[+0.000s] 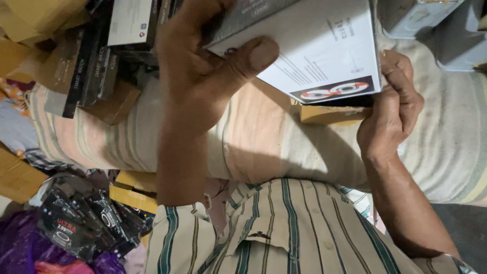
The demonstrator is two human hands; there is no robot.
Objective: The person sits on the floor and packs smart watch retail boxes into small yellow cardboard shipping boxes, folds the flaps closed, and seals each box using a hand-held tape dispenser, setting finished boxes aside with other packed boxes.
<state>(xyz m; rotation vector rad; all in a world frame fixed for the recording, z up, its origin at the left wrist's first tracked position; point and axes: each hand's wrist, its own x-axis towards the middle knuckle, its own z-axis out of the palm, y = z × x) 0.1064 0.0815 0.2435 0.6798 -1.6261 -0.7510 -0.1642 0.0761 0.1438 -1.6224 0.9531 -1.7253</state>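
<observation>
Nearest the camera is a striped shirt (284, 233), soft cotton with green and brown lines, and beyond it a padded, pale striped cushion (264, 142) that lies under both forearms.

The left hand (203, 71) grips a flat white box (324, 45) from its near-left corner: the thumb (248, 56) presses flat on the smooth printed face, while the other fingers wrap behind the box and are hidden. The right hand (393, 109) curls at the box's lower right corner, its fingers bent and pressed together around a brown cardboard piece (329, 112) that sits just under the white box; whether they pinch it or only steady it, I cannot tell. The box is held in the air above the cushion, tilted, between the two hands.

The glossy card looks slick, so the thumb's hold could slip and let the box tip toward the right fingers. The brown piece, which looks thin and soft-edged, could slide out from under the box or crush if the curled fingers squeeze harder.

Left of the left fingers, dark slim boxes (86, 66) lean in a loose heap that a stray elbow could knock over. Nearer, below the left arm, lie shiny plastic packets (86, 223). Beyond the right fingers stands a grey bin (431, 25) of hard plastic.
</observation>
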